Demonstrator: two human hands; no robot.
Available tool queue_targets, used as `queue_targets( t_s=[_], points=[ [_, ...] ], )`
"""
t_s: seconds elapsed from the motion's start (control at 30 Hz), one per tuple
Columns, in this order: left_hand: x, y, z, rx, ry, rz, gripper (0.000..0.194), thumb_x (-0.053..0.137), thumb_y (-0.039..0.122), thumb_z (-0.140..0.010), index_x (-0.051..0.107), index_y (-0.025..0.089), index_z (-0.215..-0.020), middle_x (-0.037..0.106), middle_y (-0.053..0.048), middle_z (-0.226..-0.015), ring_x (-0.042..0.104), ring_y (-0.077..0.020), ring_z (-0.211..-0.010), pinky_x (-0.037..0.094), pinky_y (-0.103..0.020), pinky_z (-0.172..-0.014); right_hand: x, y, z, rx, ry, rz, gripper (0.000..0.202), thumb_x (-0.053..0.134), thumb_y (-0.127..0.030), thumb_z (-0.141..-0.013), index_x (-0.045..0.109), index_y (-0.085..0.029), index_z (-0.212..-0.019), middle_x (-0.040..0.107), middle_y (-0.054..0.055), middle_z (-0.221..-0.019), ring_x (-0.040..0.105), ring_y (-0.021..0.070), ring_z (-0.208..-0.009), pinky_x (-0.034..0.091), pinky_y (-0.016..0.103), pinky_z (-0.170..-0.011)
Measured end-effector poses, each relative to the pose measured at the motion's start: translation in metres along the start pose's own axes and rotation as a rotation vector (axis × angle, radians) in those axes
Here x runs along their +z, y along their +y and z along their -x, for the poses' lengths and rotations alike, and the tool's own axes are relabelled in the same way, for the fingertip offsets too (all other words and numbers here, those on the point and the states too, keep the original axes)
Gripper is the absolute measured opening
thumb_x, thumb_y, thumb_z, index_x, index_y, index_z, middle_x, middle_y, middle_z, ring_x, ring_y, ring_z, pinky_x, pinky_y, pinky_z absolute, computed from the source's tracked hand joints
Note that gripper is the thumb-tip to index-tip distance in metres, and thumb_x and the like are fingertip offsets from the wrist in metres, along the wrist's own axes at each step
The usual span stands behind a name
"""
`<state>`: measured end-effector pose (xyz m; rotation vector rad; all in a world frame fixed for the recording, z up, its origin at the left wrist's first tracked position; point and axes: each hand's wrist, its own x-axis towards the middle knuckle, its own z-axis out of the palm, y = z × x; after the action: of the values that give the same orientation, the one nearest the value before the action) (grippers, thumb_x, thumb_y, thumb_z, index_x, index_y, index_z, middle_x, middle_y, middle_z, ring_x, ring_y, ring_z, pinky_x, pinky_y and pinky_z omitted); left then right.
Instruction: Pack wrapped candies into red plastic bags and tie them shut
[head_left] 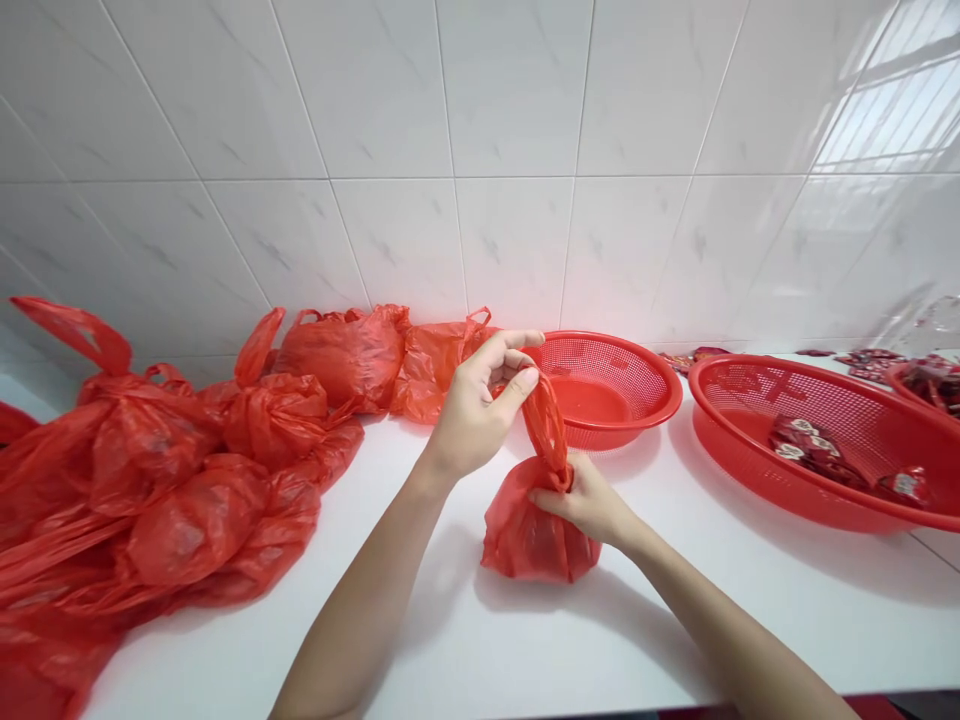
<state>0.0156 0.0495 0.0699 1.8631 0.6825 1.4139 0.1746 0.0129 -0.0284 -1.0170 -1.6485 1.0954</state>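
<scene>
A filled red plastic bag (pixel 536 535) is held upright at the middle of the white counter, its base on or just above the surface. My right hand (pixel 583 500) grips the bag's gathered neck from the right. Above it, my left hand (pixel 487 400) pinches the twisted top of the same bag between thumb and fingers. Dark shapes show faintly through the thin plastic; what they are I cannot make out. Just behind my hands stands a red mesh basket (pixel 600 400) with nothing visible inside.
Many tied red bags (pixel 187 500) are heaped along the left, with more red bags (pixel 345 355) against the tiled wall (pixel 517 240). A larger red basket (pixel 757 470) at right holds several dark red packets (pixel 814 450). Small packets (pixel 870 365) lie behind it.
</scene>
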Motion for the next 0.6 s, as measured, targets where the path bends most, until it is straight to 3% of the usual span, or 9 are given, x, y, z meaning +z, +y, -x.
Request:
queue_targets(
  t_s=[0.23, 0.33, 0.4, 0.5, 0.6],
  points=[
    [0.004, 0.006, 0.006, 0.001, 0.003, 0.016, 0.024, 0.061, 0.021, -0.092, 0.060, 0.023, -0.115, 0.063, -0.002, -0.088, 0.064, -0.0154, -0.085, 0.055, -0.029, -0.083, 0.007, 0.005, 0.007, 0.025, -0.116, 0.034, 0.014, 0.051, -0.010, -0.064, 0.042, -0.021, -0.062, 0.046, -0.005, -0.060, 0.041, 0.0110, -0.058, 0.034, 0.023, -0.052],
    [0.009, 0.005, 0.008, 0.006, 0.016, 0.014, 0.025, 0.060, 0.022, -0.093, 0.057, 0.024, -0.118, 0.063, -0.001, -0.087, 0.063, -0.0147, -0.083, 0.055, -0.029, -0.082, 0.010, 0.010, 0.014, 0.041, -0.108, 0.101, 0.017, 0.051, -0.010, -0.068, 0.040, -0.021, -0.062, 0.043, -0.006, -0.060, 0.040, 0.0109, -0.057, 0.032, 0.022, -0.050],
    [0.011, 0.004, 0.009, 0.028, 0.022, 0.004, 0.025, 0.060, 0.023, -0.093, 0.057, 0.024, -0.118, 0.063, 0.000, -0.088, 0.063, -0.0138, -0.083, 0.054, -0.028, -0.081, 0.009, 0.011, 0.021, 0.016, -0.080, 0.148, 0.014, 0.054, -0.013, -0.074, 0.045, -0.021, -0.066, 0.049, -0.004, -0.065, 0.046, 0.0125, -0.060, 0.038, 0.023, -0.053],
    [0.011, 0.002, 0.008, 0.087, 0.099, -0.009, 0.021, 0.062, 0.026, -0.093, 0.059, 0.023, -0.113, 0.065, -0.001, -0.091, 0.063, -0.0127, -0.083, 0.054, -0.026, -0.081, 0.001, 0.009, 0.036, -0.052, -0.047, 0.215, 0.007, 0.062, -0.027, -0.085, 0.060, -0.020, -0.084, 0.065, 0.002, -0.083, 0.061, 0.0194, -0.074, 0.053, 0.031, -0.066],
    [-0.002, 0.005, 0.002, 0.125, 0.273, -0.042, 0.020, 0.068, 0.032, -0.090, 0.062, 0.021, -0.106, 0.068, -0.002, -0.094, 0.064, -0.0130, -0.084, 0.055, -0.026, -0.079, -0.014, 0.014, 0.059, -0.111, -0.002, 0.297, 0.040, 0.068, -0.040, -0.089, 0.063, -0.023, -0.124, 0.070, 0.010, -0.120, 0.067, 0.0283, -0.109, 0.056, 0.045, -0.094]
  ],
)
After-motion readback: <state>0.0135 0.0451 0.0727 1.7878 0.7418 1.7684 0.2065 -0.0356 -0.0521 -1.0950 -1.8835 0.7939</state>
